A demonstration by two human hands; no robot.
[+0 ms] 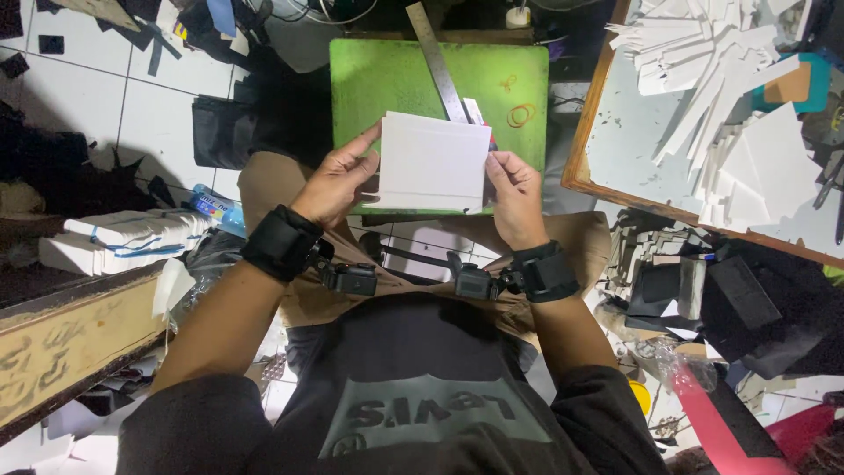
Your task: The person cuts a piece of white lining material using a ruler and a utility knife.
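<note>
A white rectangular card sheet (433,162) is held up over the green cutting mat (378,79). My left hand (338,183) grips its left edge, thumb on top. My right hand (516,193) pinches its right edge. A scored line runs across the sheet near its lower edge. A steel ruler (437,62) lies diagonally on the mat, partly hidden behind the sheet. Both wrists wear black straps with small devices.
Two rubber bands (519,113) lie on the mat's right side. A wooden-framed tray (587,132) at right holds a pile of white cut card pieces (721,97). Stacked white boards (114,239) sit at left. Black scraps and bags litter the tiled floor.
</note>
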